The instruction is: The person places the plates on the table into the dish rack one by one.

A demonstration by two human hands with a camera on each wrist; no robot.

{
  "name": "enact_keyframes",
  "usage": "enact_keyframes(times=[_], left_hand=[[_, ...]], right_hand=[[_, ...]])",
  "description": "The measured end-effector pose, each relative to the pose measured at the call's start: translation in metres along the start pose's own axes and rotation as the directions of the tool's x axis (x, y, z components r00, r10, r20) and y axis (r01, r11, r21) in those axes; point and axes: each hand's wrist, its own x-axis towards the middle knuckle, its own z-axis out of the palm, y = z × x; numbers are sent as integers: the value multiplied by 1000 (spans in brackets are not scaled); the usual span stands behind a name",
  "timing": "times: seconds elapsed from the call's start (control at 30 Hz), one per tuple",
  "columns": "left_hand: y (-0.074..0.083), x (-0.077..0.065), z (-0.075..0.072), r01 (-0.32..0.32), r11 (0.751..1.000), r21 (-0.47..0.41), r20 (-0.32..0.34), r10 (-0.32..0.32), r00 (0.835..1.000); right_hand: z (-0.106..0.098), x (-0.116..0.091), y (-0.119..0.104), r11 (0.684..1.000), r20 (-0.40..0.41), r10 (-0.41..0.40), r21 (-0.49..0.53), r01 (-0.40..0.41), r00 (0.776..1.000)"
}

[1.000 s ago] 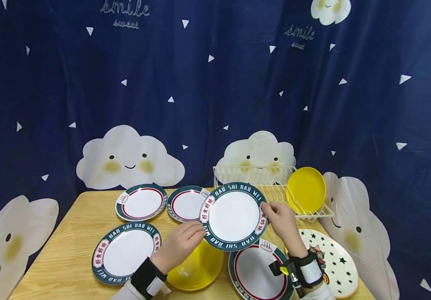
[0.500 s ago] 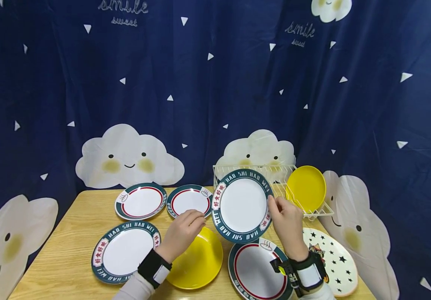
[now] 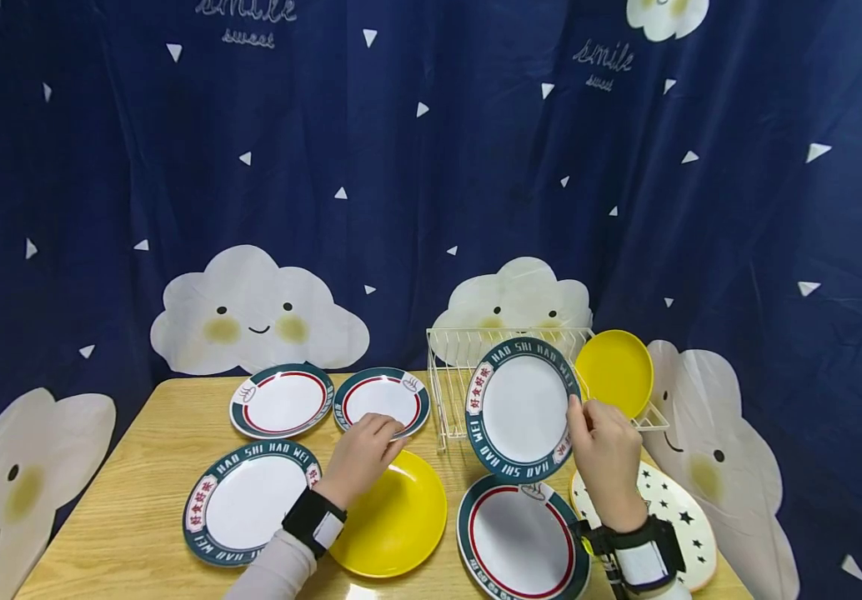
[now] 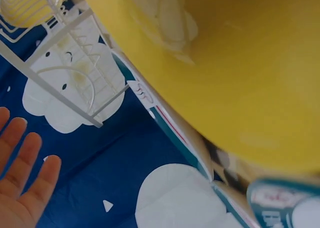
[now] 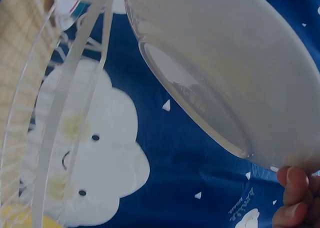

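My right hand [image 3: 602,454] pinches the right rim of a white plate with a dark green lettered border [image 3: 523,410]. The plate is tilted up, its face toward me, in front of the white wire dish rack [image 3: 453,392]. In the right wrist view the plate's pale underside [image 5: 215,63] shows, with fingertips [image 5: 295,180] at its edge. My left hand [image 3: 363,458] hovers over the yellow plate [image 3: 393,533] and holds nothing; its fingers [image 4: 42,183] are spread in the left wrist view.
A smaller yellow plate [image 3: 614,373] leans in the rack's right end. Green-rimmed plates lie on the wooden table [image 3: 138,492]: one at left [image 3: 254,504], two at the back, including one [image 3: 283,402], and one [image 3: 521,542] at front right. A star-patterned plate [image 3: 689,533] lies beside my right wrist.
The lettered plate has moved right and turned more upright in my right hand, toward the rack. My left hand has let go of its left rim and stayed behind.
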Motion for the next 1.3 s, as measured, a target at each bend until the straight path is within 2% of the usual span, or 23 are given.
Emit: enact_keyframes(times=[0.1,0.2,0.3,0.43,0.53,0.57,0.77,0.83,0.9,1.0,1.07,1.1,1.2,1.3], left_hand=[[0,4,6,113,993,-18,65,-112,992],[3,11,11,235,970,-62,137,-225,965],[6,18,17,320,941,-109,179,-298,938],[10,28,26,397,898,-187,207,-359,910],[13,35,33,473,842,-260,259,-411,874],[13,36,35,505,815,-286,283,-432,857],[21,48,46,667,613,-424,413,-525,745],[23,53,49,693,568,-444,439,-536,721],[26,58,52,712,537,-452,462,-542,702],[30,64,54,725,506,-467,487,-537,689],[32,65,56,726,491,-481,493,-533,687],[33,66,56,724,488,-487,494,-530,690],[35,65,59,715,499,-490,492,-519,699],[36,63,61,729,483,-486,517,-514,685]], right_hand=[[-3,-2,8,1000,-15,-7,-25,7,1000],[-7,-3,17,999,-31,-6,-48,5,1000],[-12,-2,26,997,-46,-9,-80,6,999],[-17,-1,38,995,-83,-1,-104,-8,997],[-21,0,46,993,-101,16,-111,-27,995],[-23,0,49,993,-108,21,-110,-33,994],[-34,2,60,987,-93,17,-160,-32,995],[-37,3,63,985,-97,10,-171,-26,995],[-38,5,65,985,-106,6,-172,-24,994],[-39,8,69,984,-115,-2,-175,-18,993],[-39,11,73,983,-123,-5,-180,-17,992],[-39,12,75,983,-128,-7,-183,-17,992],[-39,17,81,981,-149,-16,-195,-14,989],[-39,23,89,979,-165,-33,-202,-1,986]])
